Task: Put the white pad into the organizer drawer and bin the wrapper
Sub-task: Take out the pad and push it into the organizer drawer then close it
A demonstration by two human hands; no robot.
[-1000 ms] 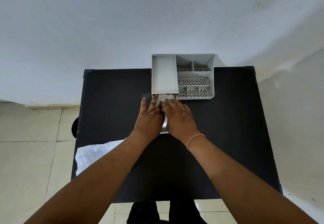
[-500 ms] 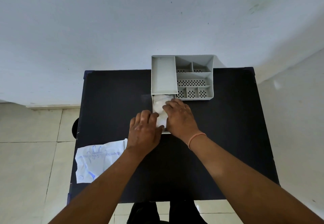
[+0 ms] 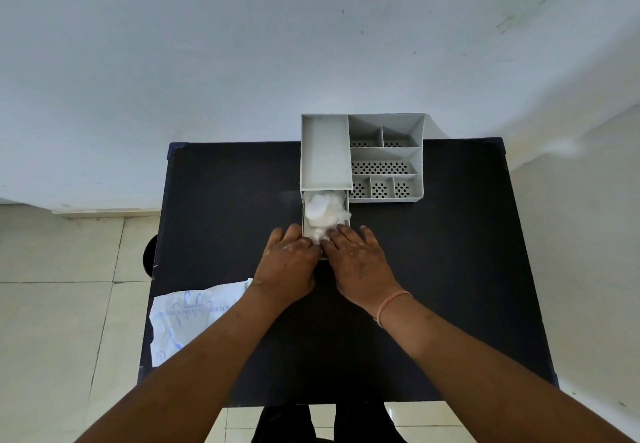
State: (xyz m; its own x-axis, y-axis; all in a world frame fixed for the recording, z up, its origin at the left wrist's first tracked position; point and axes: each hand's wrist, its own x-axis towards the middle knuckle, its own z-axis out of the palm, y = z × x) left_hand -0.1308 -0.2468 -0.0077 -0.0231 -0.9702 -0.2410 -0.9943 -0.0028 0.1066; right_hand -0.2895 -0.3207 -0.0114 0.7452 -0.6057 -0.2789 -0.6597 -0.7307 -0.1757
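Both hands, left [image 3: 287,262] and right [image 3: 356,262], are resting at the open drawer [image 3: 306,210] front, fingers curled on its edge, probably to shut it. Pad [image 3: 323,212] is lying inside. Wrapper [image 3: 187,318] is waiting at 8 o'clock on the counter [image 3: 450,269], unbinned.

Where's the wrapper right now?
In the head view, the wrapper lies flat at the table's left edge, overhanging it, beside the left forearm and well short of the open drawer.

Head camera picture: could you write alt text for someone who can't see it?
Two bare hands, left hand and right hand, rest at the front of an open drawer holding white pad material, under a grey organizer. A wrapper lies on the black table's left edge.
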